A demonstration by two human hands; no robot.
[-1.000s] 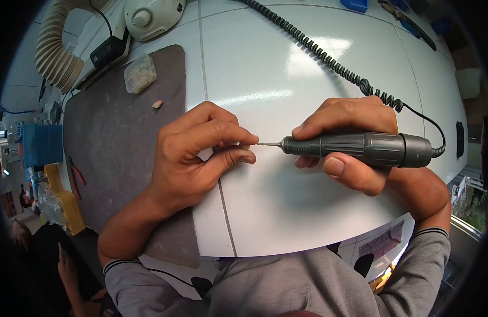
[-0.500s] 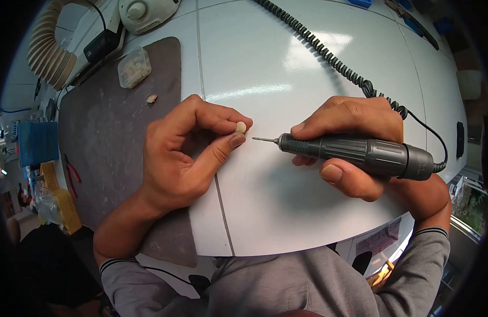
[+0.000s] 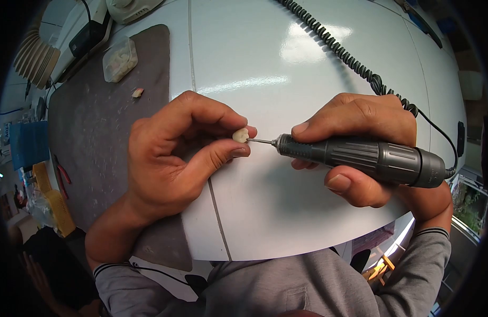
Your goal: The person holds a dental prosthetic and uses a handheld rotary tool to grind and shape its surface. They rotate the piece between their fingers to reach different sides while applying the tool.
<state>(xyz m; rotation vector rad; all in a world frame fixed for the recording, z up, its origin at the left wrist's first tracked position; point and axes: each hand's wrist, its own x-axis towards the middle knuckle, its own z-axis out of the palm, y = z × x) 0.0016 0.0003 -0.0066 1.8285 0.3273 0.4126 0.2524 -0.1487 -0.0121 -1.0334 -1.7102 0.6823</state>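
Between thumb and fingertips, my left hand [image 3: 172, 145] pinches a small cream tooth crown [image 3: 240, 136], its grooved face turned to the right. My right hand [image 3: 360, 124] is wrapped round a dark grey rotary handpiece [image 3: 355, 156], held level with its tip toward the left. The thin metal bur [image 3: 262, 141] in its nose reaches the right side of the crown and appears to touch it. From the handpiece's rear end a black cord [image 3: 454, 153] loops up to a coiled cable [image 3: 328, 42].
On the grey mat [image 3: 106, 132] lie a clear plastic box [image 3: 120, 59] with pale pieces and a small pink-and-cream piece [image 3: 137, 93]. Red-handled pliers [image 3: 63, 174] rest by its left edge. A ribbed hose [image 3: 37, 59] stands at upper left. Another person's hand [image 3: 37, 274] shows at lower left.
The bur has come up against the crown, which was apart from it before. The crown has turned in my left fingers and now shows its grooved face. The view has shifted slightly.
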